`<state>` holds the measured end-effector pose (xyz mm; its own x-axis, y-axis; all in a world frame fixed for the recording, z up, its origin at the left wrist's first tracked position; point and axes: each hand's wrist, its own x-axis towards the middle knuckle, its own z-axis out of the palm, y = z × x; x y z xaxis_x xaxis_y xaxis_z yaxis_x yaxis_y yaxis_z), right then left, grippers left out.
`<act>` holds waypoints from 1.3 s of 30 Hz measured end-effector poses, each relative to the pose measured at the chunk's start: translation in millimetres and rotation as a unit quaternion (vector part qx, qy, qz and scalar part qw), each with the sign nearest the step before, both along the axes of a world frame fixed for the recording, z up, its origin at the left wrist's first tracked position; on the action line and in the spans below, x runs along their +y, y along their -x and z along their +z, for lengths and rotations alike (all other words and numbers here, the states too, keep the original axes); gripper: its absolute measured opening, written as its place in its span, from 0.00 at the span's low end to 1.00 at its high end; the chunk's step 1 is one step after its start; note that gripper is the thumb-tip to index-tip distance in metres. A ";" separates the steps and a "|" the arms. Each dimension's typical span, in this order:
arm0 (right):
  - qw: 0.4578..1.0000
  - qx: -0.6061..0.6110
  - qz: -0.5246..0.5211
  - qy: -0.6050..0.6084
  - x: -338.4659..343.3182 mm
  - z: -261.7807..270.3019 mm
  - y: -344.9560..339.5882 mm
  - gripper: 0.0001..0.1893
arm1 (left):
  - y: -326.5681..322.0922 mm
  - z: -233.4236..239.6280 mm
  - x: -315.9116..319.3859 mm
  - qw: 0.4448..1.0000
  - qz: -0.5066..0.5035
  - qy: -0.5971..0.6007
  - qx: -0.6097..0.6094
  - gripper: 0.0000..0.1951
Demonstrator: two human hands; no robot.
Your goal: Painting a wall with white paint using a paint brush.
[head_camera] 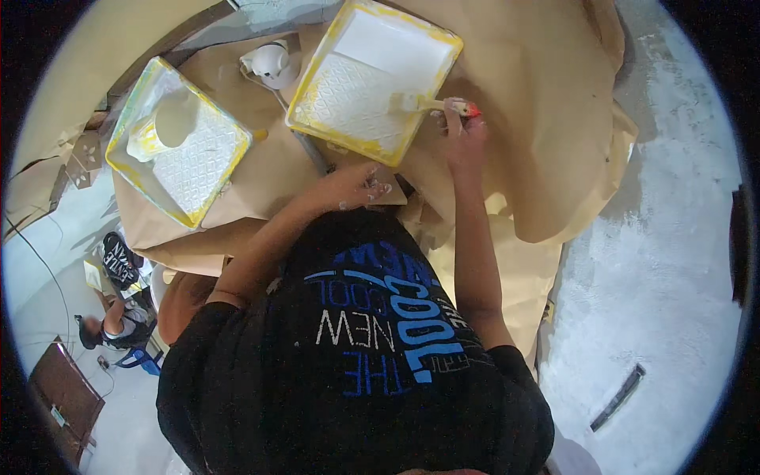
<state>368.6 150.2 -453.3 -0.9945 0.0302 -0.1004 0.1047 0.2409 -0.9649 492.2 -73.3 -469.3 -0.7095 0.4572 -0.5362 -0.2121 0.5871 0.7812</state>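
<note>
My right hand [463, 133] is closed around the handle of a paintbrush [436, 104], whose bristles rest over the ribbed slope of a large paint tray [415, 127]. White paint fills the tray's deep end, and its rim is smeared yellow. Below that tray's near edge, my left hand [365, 185] has paint-specked, partly curled fingers; whether it grips anything is unclear. A second yellow-edged tray [222, 193] lies to the left, with a paint-smeared container [142, 139] in it. Between the trays, towards the back, sits a small white rounded object [270, 62].
Brown paper [534, 148] covers the surface under the trays, its edges loose and creased. A grey bar lies partly under the large tray. At the far left, another person [127, 320] is near a blue chair [142, 360]. A brown door [65, 398] stands below them in view.
</note>
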 end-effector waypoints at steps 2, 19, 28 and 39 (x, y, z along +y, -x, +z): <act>0.998 0.029 -0.003 0.052 -1.6 24.2 -7.9 0.10 | -1.5 4.3 -0.5 1.000 0.000 0.011 0.002 0.38; 0.891 0.296 0.216 -0.269 9.7 17.9 -87.0 0.20 | -2.7 0.1 4.3 0.999 0.009 0.019 0.036 0.36; 0.896 0.267 0.203 -0.290 12.2 24.3 -89.9 0.18 | 1.1 10.5 6.4 0.998 -0.011 0.050 0.024 0.36; 0.983 0.090 -0.070 0.142 22.1 19.2 -81.3 0.08 | -5.6 8.2 6.5 0.993 0.016 0.031 0.111 0.29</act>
<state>449.9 172.3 -434.1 -0.9850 0.1642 0.0524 -0.0606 -0.0452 -0.9971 497.9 -66.8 -461.1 -0.8270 0.4041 -0.3908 -0.0568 0.6315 0.7733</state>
